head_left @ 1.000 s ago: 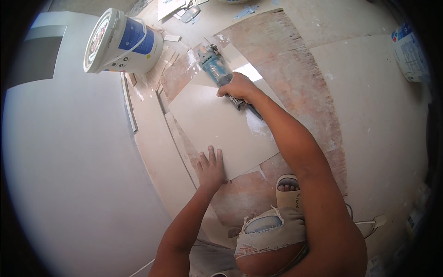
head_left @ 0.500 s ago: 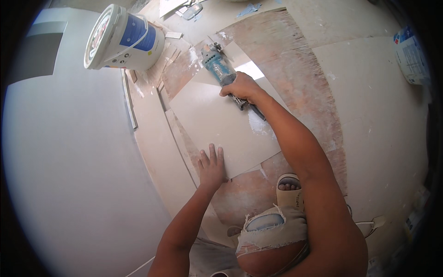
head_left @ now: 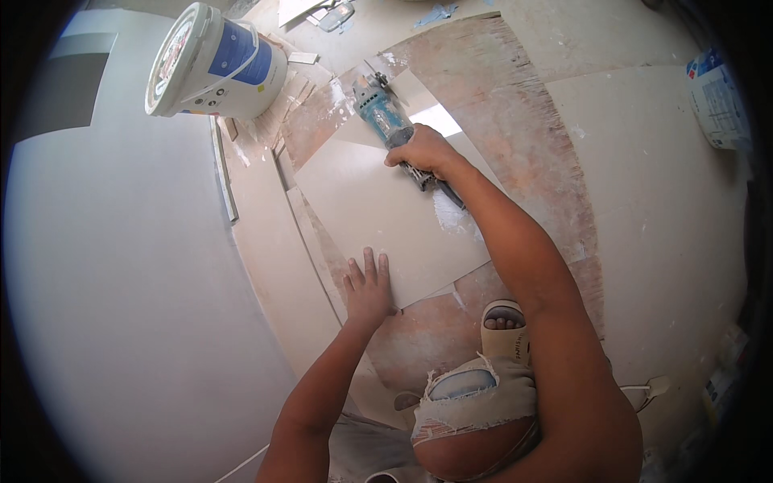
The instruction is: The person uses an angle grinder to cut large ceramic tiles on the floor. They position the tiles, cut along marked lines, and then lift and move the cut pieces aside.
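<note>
My right hand [head_left: 425, 151] is closed round a teal, dust-streaked angle grinder [head_left: 385, 115], its head resting at the upper-left part of a square glossy beige tile [head_left: 362, 201], its cord trailing back under my forearm. My left hand [head_left: 368, 286] lies spread on the tile’s near corner, fingertips pointing away from me. The tile sits askew on a worn, paint-stained plywood sheet [head_left: 547, 185]. A white dusty patch shows on the tile below the grinder. My sandalled foot [head_left: 503, 330] is just below the tile’s near edge.
A white bucket with blue label [head_left: 241, 56] lies at upper left beside offcuts [head_left: 303, 59]. A pale wall or panel [head_left: 129, 282] fills the left. Another bucket [head_left: 717, 105] stands far right, and a white cord with a plug [head_left: 654, 388] lies lower right.
The grinder and my right hand have shifted slightly right on the tile. My left hand stays spread in place; the whole view has moved a little.
</note>
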The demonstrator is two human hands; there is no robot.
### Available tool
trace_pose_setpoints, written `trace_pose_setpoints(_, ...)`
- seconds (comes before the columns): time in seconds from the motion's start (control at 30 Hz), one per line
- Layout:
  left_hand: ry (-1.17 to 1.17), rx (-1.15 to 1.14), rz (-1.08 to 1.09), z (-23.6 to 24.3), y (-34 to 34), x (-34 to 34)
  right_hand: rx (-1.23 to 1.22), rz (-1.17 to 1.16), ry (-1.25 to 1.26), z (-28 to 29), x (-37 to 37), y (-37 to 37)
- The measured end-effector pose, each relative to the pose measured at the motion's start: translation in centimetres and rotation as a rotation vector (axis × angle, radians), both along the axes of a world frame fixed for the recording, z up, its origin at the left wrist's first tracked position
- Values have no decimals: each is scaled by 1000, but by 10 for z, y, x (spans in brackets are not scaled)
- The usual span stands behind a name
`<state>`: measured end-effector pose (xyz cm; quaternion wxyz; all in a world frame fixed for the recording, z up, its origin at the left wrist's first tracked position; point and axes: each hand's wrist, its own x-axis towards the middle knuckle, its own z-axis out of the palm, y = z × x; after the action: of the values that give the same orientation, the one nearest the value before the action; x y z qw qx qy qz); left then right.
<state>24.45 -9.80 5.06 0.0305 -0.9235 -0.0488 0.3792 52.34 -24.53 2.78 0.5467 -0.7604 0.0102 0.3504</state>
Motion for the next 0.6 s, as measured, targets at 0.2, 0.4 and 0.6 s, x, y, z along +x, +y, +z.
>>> trace_pose_setpoints(0.2, 15, 5, 2, 1, 0, 1, -12, 11, 2, -3, 1, 1)
trace_pose_setpoints(0.4, 13, 13, -1, 1, -1, 1, -13, 3, -10, -4, -1, 0)
trace_pose_setpoints(0.6, 44, 34, -31, -2, 1, -7, -37, -8, -68, -4, -11, -1)
